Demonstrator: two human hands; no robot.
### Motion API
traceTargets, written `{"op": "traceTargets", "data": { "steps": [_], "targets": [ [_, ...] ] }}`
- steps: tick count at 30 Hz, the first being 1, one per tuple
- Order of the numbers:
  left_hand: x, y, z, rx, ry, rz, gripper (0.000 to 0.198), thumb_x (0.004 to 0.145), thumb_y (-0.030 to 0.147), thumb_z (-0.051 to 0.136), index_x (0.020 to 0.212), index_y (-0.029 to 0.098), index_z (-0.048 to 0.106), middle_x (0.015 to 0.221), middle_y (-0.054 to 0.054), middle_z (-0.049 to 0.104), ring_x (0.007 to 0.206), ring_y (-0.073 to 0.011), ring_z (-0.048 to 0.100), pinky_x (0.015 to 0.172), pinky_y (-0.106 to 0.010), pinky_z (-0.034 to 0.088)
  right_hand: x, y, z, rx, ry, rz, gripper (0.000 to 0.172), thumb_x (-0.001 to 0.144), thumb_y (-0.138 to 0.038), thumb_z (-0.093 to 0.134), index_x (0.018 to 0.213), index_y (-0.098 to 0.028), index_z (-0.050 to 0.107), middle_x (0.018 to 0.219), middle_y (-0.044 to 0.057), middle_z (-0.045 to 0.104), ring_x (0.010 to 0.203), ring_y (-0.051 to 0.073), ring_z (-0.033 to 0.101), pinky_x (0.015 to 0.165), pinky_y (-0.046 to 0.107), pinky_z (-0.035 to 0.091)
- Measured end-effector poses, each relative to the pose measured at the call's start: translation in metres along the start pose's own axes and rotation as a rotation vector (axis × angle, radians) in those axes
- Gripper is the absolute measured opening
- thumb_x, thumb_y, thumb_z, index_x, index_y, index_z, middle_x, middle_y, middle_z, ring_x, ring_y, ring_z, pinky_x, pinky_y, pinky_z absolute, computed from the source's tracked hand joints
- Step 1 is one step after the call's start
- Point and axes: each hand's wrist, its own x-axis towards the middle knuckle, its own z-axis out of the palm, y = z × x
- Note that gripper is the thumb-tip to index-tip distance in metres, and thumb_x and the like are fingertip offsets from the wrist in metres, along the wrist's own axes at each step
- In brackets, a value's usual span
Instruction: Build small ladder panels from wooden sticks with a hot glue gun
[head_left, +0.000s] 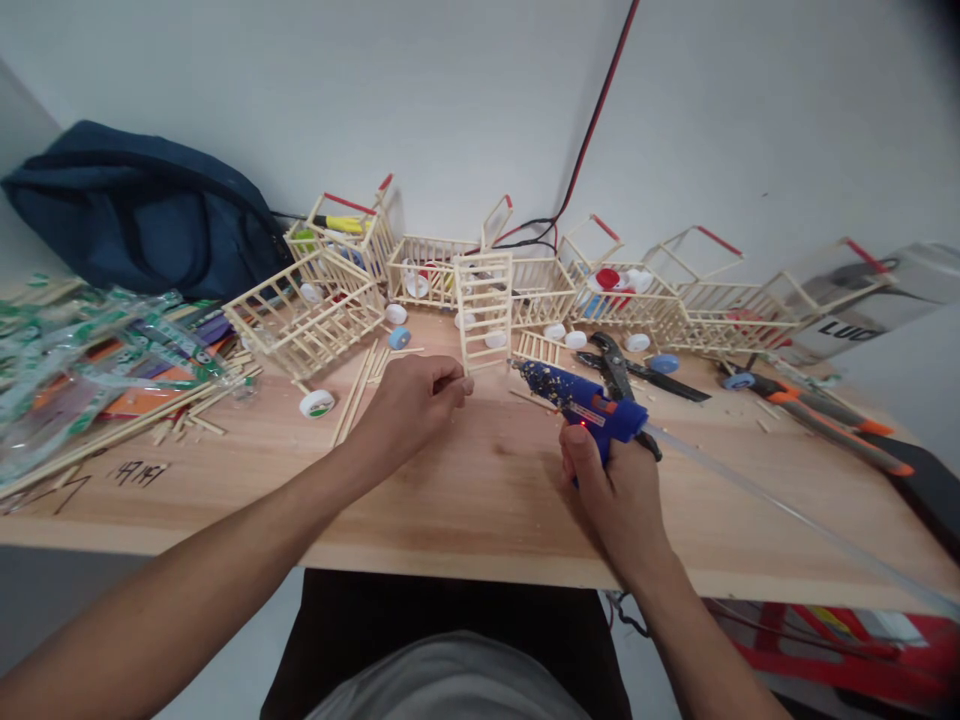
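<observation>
My left hand is closed in a pinch on the bottom of an upright ladder-like panel of thin wooden sticks, which stands on the wooden table. My right hand grips a blue hot glue gun. Its nozzle points left toward the panel's lower right corner, and a small red light glows on its body. A clear glue stick trails from the back of the gun to the right.
A row of small stick-built carts with red handles lines the wall. Black cutters, orange-handled pliers, bottle caps, loose sticks, plastic packets and a blue bag lie around. A red and black cable runs up the wall.
</observation>
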Motion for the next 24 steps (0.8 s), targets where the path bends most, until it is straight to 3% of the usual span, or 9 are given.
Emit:
{"op": "traceTargets", "data": {
  "steps": [7, 24],
  "targets": [
    [0.0005, 0.0025, -0.0006, 0.009, -0.003, -0.008, 0.024, 0.081, 0.020, 0.055, 0.057, 0.016, 0.058, 0.052, 0.003, 0.053, 0.055, -0.0114, 0.047, 0.058, -0.026, 0.031, -0.0006, 0.0002, 0.0007, 0.005, 0.003, 0.019, 0.052, 0.093, -0.057, 0.036, 0.054, -0.023, 0.046, 0.052, 0.004, 0.055, 0.054, 0.018, 0.054, 0.057, 0.031, 0.040],
    [0.0005, 0.0018, -0.0001, 0.002, 0.004, -0.005, 0.025, 0.082, 0.021, 0.054, 0.058, 0.016, 0.060, 0.055, 0.001, 0.058, 0.058, -0.0124, 0.050, 0.060, -0.027, 0.033, -0.0004, -0.0011, 0.0006, 0.001, -0.002, 0.056, 0.053, 0.090, -0.060, 0.037, 0.054, -0.022, 0.047, 0.050, 0.004, 0.054, 0.051, 0.018, 0.053, 0.055, 0.031, 0.039]
  ]
}}
